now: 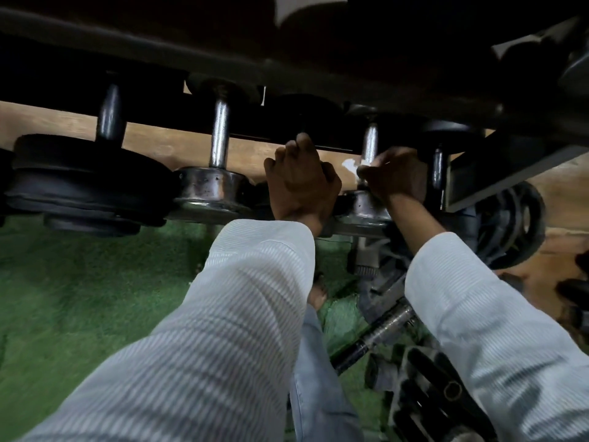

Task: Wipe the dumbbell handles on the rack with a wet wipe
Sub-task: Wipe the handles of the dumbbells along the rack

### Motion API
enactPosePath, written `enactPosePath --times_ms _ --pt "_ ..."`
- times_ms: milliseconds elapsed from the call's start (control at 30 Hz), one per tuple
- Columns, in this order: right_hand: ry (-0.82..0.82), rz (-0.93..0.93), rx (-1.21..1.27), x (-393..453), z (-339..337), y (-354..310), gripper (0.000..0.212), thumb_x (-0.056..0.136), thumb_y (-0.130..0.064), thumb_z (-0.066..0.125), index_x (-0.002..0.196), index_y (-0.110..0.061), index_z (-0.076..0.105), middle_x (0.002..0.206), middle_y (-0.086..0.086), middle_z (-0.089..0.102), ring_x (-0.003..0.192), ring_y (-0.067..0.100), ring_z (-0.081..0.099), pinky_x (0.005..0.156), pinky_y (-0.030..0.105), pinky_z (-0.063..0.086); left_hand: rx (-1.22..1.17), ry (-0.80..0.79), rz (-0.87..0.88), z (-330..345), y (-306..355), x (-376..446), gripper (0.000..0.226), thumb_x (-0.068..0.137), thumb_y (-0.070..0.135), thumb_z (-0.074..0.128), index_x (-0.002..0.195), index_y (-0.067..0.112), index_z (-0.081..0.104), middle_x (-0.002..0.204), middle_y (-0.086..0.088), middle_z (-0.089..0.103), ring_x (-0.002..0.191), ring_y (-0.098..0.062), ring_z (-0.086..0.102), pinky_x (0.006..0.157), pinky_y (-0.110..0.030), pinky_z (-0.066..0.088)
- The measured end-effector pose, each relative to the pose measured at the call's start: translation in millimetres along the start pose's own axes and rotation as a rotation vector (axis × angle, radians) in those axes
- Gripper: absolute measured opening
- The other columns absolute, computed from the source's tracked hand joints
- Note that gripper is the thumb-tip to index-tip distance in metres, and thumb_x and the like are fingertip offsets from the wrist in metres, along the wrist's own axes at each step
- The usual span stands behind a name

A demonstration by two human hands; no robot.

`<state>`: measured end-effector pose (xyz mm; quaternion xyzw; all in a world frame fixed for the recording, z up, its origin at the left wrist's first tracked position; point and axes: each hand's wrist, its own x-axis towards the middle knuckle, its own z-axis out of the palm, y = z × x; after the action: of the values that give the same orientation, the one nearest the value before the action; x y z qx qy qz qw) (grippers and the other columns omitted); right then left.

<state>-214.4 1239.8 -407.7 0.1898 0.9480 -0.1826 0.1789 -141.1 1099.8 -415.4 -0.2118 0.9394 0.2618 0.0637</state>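
- At nine o'clock a black dumbbell point(86, 183) lies on the rack point(223, 36), its dark handle running up toward the upper rail and its rubber head nearest the camera.
- Just to its right, at about ten o'clock of centre, sits a chrome dumbbell point(208, 186); its bright steel handle point(220, 135) stands free, touched by neither hand.
- At the centre the left hand point(302, 183) reaches forward from a white ribbed sleeve point(223, 314). Its fingers are curled over something dark on the rack between the two chrome dumbbells; what it holds cannot be made out.
- At one o'clock of centre the right hand point(395, 177) is curled round the lower part of a second chrome dumbbell handle point(369, 141), pinching a white wet wipe point(352, 167) against it. A scrap of the wipe shows at the left of the fingers, just above that dumbbell's chrome head.
- At three o'clock a black weight plate point(510, 224) leans beside the end of the rack.
- Toward five o'clock, loose bars and dark plates point(424, 393) lie on the green floor mat point(79, 298) under the right forearm.
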Motion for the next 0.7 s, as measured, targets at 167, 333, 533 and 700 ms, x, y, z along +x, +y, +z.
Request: enactPosePath --times_ms 167,333,533,700 --pt "0.028 -0.153 -0.048 -23.8 6.5 -14.5 0.010 0.072 -0.022 0.079 0.075 -0.019 0.070 0.089 0.000 0.076 0.089 0.023 0.072 0.078 0.034 0.058 -0.039 0.043 0.028 -10.7 -13.0 -3.3 0.074 0.076 0.036 0.022 0.134 0.001 0.052 0.124 -0.020 0.057 0.110 -0.041 0.054 0.088 -0.049 0.040" --pt "-0.377 -0.533 0.222 -34.2 23.2 -43.6 0.012 0.071 -0.012 0.089 0.079 -0.011 0.080 0.083 0.014 0.076 0.077 0.023 0.069 0.069 0.029 0.051 0.370 -0.044 0.232 -44.8 -56.3 11.8 0.063 0.090 0.050 0.039 0.135 0.007 0.048 0.119 -0.016 0.061 0.114 -0.038 0.055 0.101 -0.051 0.038" --pt "-0.413 -0.300 0.099 -27.9 26.5 -59.7 0.008 0.074 -0.020 0.089 0.080 -0.022 0.083 0.062 -0.017 0.066 0.066 0.002 0.063 0.051 0.009 0.042 0.444 -0.113 0.167 -80.4 -125.6 28.4 0.059 0.084 0.043 0.037 0.127 0.005 0.051 0.116 -0.019 0.058 0.106 -0.039 0.056 0.091 -0.048 0.044" --pt "-0.387 -0.103 0.132 -18.5 32.7 -61.3 0.011 0.075 -0.001 0.076 0.083 -0.007 0.070 0.075 -0.001 0.071 0.071 0.012 0.068 0.054 0.016 0.052 0.194 -0.020 0.064 -56.9 -144.7 21.3 0.069 0.087 0.039 0.034 0.138 -0.004 0.049 0.132 -0.027 0.055 0.118 -0.045 0.053 0.096 -0.051 0.041"
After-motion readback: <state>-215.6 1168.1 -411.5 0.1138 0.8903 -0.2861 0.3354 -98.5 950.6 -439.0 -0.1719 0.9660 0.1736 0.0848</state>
